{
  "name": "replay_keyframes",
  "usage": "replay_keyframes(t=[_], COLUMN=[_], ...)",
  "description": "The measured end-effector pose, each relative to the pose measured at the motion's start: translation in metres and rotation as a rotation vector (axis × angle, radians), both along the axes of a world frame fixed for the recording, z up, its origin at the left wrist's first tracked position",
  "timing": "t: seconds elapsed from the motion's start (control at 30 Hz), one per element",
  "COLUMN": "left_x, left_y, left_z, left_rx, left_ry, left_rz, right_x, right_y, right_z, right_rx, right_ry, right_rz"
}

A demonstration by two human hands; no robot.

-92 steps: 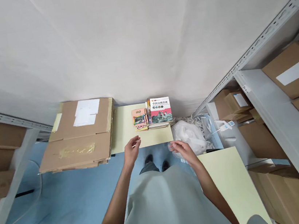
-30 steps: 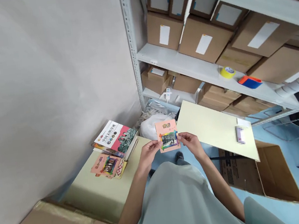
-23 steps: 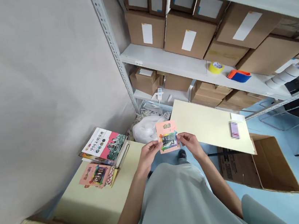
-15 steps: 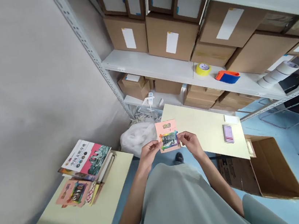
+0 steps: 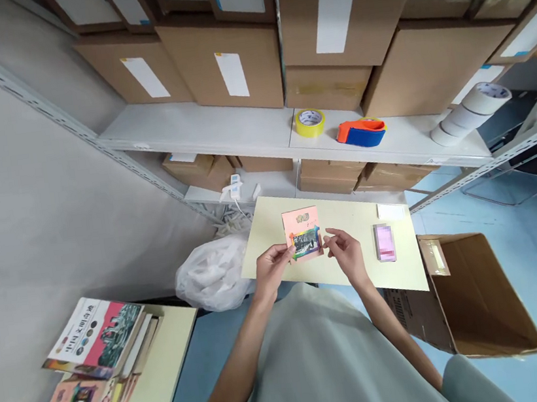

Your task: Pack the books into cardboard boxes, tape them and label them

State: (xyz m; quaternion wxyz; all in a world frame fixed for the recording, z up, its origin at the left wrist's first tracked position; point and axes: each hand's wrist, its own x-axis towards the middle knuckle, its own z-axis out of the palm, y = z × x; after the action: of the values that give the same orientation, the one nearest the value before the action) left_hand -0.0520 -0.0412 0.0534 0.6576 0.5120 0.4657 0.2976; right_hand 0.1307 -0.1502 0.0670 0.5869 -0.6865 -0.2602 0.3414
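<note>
A small pink booklet with a colourful picture on its cover is held up between both hands, over the near edge of a pale yellow table. My left hand grips its lower left edge with closed fingers. At the booklet's right edge, the fingers of my right hand are pinched. On the table to the right of my hands lie a small pinkish flat object and a white slip.
Metal shelving with labelled cardboard boxes stands behind the table, holding a yellow tape roll, an orange-blue tape dispenser and white rolls. An open cardboard box sits on the blue floor at right. A white plastic bag and a book stack are at left.
Both hands started out bare above the book stack and have since taken up the pink booklet. My view has swung right to the shelving, and the booklet is now over the yellow table.
</note>
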Motion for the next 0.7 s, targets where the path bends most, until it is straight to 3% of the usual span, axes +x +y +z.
replay_keyframes(t=[0.13,0.27,0.47,0.6,0.7], left_x=[0.029,0.052,0.068,0.061,0.049], left_y=[-0.005,-0.018,-0.042,-0.032,-0.009], left_z=[0.005,0.014,0.021,0.014,0.008], left_rx=[0.043,0.085,0.412,0.434,0.358], left_ry=[0.039,0.007,0.069,0.096,0.134], left_rz=[0.085,0.056,-0.054,-0.141,-0.047], right_x=[0.003,-0.007,-0.004,0.014,0.024], right_y=[-0.004,0.005,0.016,0.019,0.021], right_z=[0.001,-0.001,0.003,0.003,0.004], right_rx=[0.030,0.054,0.065,0.050,0.068], right_ry=[0.026,0.084,0.042,0.001,0.046], right_rz=[-0.032,-0.008,-0.060,-0.021,0.014])
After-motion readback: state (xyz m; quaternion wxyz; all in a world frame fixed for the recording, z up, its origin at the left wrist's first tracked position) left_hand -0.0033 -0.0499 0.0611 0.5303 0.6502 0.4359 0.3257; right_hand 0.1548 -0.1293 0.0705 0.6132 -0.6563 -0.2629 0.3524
